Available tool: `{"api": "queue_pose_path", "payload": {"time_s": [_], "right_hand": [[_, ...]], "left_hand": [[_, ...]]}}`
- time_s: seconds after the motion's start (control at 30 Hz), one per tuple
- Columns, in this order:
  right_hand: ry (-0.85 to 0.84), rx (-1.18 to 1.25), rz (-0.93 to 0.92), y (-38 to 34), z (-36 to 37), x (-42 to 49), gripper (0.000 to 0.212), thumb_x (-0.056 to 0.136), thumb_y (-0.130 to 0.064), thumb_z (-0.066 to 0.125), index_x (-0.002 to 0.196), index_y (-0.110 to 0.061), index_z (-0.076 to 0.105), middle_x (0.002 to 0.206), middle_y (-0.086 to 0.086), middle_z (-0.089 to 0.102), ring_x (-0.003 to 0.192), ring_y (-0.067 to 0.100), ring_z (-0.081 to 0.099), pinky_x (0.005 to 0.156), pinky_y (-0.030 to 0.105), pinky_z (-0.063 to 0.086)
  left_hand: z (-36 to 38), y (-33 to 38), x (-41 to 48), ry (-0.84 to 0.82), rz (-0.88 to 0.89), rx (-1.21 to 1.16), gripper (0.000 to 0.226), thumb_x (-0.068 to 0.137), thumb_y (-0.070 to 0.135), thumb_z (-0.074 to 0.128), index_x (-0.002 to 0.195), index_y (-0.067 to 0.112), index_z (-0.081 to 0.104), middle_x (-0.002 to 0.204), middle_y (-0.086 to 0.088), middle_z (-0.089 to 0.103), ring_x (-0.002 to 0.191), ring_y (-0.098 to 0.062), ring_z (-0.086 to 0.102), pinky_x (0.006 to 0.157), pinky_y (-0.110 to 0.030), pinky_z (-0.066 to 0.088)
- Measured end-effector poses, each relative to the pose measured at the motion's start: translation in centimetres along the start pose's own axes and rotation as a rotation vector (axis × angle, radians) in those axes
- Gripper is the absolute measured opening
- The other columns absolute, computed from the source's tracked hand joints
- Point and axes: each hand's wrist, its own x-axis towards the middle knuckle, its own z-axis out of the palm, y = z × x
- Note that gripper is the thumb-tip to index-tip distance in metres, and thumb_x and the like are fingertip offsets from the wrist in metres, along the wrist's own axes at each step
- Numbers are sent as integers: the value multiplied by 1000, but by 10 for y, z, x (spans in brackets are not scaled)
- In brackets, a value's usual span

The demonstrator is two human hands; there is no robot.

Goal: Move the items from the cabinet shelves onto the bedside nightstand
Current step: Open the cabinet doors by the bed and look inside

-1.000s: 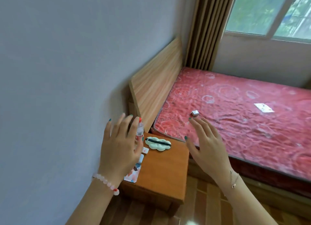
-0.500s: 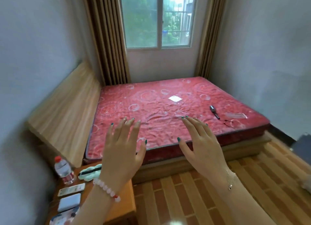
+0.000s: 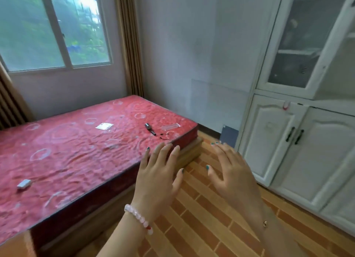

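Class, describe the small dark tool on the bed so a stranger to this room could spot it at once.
Start at the red mattress and go to its corner nearest the white cabinet. There lies a short tool between a white square packet and a clear plastic strip. It alone has a grey rounded head on a dark shaft.

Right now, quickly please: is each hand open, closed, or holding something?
Left hand, wearing the pink bead bracelet: open, fingers straight, holding nothing.
Right hand: open, fingers spread, holding nothing.
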Motion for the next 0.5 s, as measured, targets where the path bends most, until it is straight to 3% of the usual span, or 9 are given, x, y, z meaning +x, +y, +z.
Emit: {"api": "queue_pose_path", "payload": {"time_s": [0.07, 0.17, 0.33, 0.5], "right_hand": [[23, -50, 137, 59, -32, -32, 61, 87, -51, 25, 140, -23, 34, 143, -5, 40, 135, 12, 30, 112, 37, 27], [13, -80, 193, 82, -50, -45, 59, 87, -49, 29, 140, -23, 34, 143, -6, 39, 134, 11, 31, 111, 28, 21], [169, -214, 420, 159, -114, -87, 55, 88, -40, 42, 137, -14, 40, 138, 3, 47, 129, 19, 40, 107, 31, 27], [267, -321, 582, 212, -166, -123, 61, 89, -47, 28, 138, -14, 38, 140, 3, 44, 131, 20, 38, 109, 38, 32]], "left_hand": [[23, 68, 20, -16, 111, -55, 51, 85, 41, 40, 126, 15, 56, 127, -5, 59, 125, -25, 49, 105, -50, 38], [33, 90, 30, -13, 161, -78, 51, 85, 40, 39, 125, 15, 59, 125, -4, 61, 123, -25, 52, 103, -52, 39], [55, 190, 78, -31, 397, -202, 51, 89, 40, 36, 128, 13, 55, 127, -8, 60, 123, -29, 52, 104, -53, 38], [81, 286, 104, -33, 592, -318, 51, 90, 42, 36, 130, 14, 51, 130, -7, 57, 126, -28, 49, 105, -48, 33]]}}
